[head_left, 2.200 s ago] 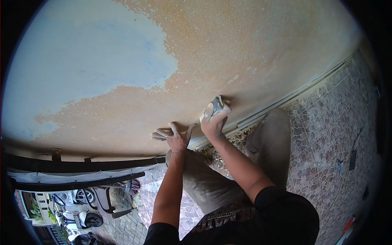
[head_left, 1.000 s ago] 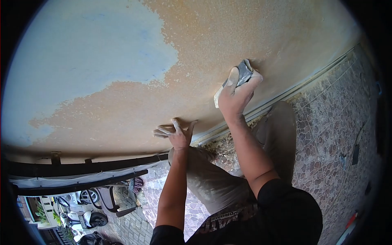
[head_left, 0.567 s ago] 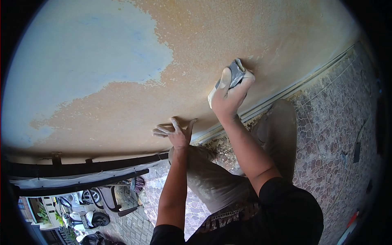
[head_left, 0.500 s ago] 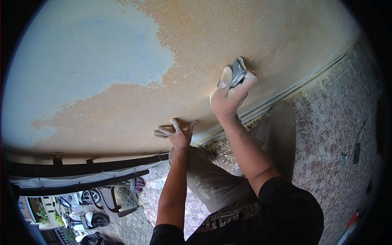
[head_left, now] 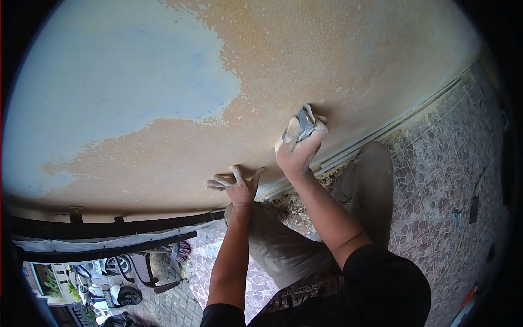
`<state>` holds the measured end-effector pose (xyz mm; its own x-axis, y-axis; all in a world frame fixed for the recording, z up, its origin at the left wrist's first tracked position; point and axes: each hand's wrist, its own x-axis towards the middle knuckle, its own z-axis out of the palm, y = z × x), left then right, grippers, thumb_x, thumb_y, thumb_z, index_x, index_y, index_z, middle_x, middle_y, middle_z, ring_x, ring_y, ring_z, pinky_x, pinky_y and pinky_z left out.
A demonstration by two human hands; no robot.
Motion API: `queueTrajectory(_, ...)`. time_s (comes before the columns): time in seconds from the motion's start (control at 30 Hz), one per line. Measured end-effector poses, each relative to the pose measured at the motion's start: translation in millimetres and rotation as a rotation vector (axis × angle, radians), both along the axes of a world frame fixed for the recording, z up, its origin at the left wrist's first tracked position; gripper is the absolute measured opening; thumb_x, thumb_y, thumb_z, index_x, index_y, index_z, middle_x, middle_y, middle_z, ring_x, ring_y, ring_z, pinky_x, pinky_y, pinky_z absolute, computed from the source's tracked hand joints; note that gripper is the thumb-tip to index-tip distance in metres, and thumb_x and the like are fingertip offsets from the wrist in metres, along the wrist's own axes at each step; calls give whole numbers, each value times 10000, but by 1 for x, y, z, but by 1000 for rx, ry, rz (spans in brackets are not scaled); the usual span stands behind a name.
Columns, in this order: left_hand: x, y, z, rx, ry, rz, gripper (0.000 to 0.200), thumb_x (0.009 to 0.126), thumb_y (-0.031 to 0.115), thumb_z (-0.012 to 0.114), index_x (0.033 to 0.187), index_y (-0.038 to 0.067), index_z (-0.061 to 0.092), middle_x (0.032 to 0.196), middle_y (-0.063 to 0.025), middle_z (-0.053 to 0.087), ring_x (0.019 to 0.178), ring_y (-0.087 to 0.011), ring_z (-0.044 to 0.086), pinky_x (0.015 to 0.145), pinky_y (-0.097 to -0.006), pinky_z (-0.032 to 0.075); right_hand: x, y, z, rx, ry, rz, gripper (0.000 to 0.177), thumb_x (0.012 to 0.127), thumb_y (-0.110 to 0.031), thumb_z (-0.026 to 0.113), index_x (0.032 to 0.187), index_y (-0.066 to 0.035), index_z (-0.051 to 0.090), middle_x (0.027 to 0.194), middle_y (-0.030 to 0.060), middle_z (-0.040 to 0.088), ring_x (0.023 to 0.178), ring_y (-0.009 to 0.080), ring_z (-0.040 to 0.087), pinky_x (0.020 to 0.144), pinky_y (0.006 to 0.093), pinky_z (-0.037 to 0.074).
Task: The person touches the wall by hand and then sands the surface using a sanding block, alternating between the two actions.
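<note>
Grey folded sandpaper (head_left: 306,123) is held in my right hand (head_left: 297,148), its fingers wrapped round it and pressed against the wall (head_left: 289,71). White dust coats the fingers. My left hand (head_left: 239,187) lies lower on the same wall with its fingers spread and nothing in it. The wall has a pale bluish-white patch (head_left: 136,65) at the upper left and a rough tan surface around it.
A thin ledge (head_left: 348,156) runs along the wall's base. Patterned stone floor (head_left: 419,218) lies to the right. My bent legs (head_left: 289,245) are below the hands. At the lower left are a chair (head_left: 143,271), a purple mop head (head_left: 183,251) and a white motorcycle (head_left: 103,294).
My right hand has moved down and slightly left along the wall with the sandpaper. The left hand stays spread on the wall, slightly lower in the view.
</note>
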<state>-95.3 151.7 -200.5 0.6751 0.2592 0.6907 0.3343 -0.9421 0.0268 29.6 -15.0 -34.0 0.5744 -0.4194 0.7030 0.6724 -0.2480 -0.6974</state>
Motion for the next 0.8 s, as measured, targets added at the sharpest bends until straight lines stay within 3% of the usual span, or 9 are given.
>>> queueTrajectory(0.17,3,5,-12,8,-18,-23,1165,667,747,801,1528,137,306,1522,-489,-160,1342,-774,-164,928,-924,12,-27,10,-104,-297,-68,144,274,971,-70,636,1142,37,450,979,237,603,774,370,634,682,440,511)
queueTrajectory(0.23,3,-2,12,72,-71,-44,1212,666,753,799,1567,165,241,1540,-466,-164,1347,-767,-168,943,-917,9,-10,11,-73,-162,-4,100,271,969,-64,636,1139,38,451,964,233,604,772,370,634,682,436,511)
queueTrajectory(0.37,-3,8,-18,31,-8,-13,1287,668,779,777,1608,206,109,1562,-440,-157,1368,-744,-169,964,-903,-17,7,-11,31,74,49,3,274,962,-47,636,1139,43,447,919,220,607,764,369,632,682,445,509)
queueTrajectory(0.47,4,-1,4,58,-51,10,1305,676,791,761,1627,234,61,1564,-428,-196,1377,-731,-177,965,-901,-24,-7,1,-8,5,76,-2,278,963,-44,631,1148,40,441,949,223,598,777,374,628,693,459,509)
queueTrajectory(0.53,2,0,6,112,-32,-4,1346,636,743,820,1591,89,134,1466,-577,-94,1360,-767,-121,970,-897,-8,-23,12,-86,-192,12,31,290,968,-66,633,1151,39,434,997,236,590,796,402,628,700,481,513)
queueTrajectory(0.63,3,-2,11,117,-62,-37,1351,644,740,817,1603,102,112,1482,-564,-82,1360,-766,-120,971,-896,-9,-28,16,-99,-195,37,93,296,968,-85,639,1148,37,438,1006,241,593,801,409,631,696,481,515)
queueTrajectory(0.73,1,-3,11,90,-32,-25,1352,652,737,813,1610,110,95,1492,-551,-95,1361,-763,-127,974,-895,-12,-15,5,-26,-12,117,35,271,980,-96,643,1132,25,454,980,217,605,756,356,644,662,428,513)
queueTrajectory(0.77,-2,8,-19,18,17,4,1300,674,763,787,1615,193,96,1553,-443,-195,1359,-749,-184,943,-913,-22,-6,0,0,36,100,-2,265,984,-96,642,1130,24,457,975,209,607,738,338,646,652,410,510)
queueTrajectory(0.8,-5,6,-19,12,21,10,1300,674,763,787,1615,193,96,1553,-443,-195,1359,-749,-184,943,-913,-22,-5,-2,6,30,104,3,265,984,-96,642,1130,24,457,975,209,607,738,338,646,652,410,510)
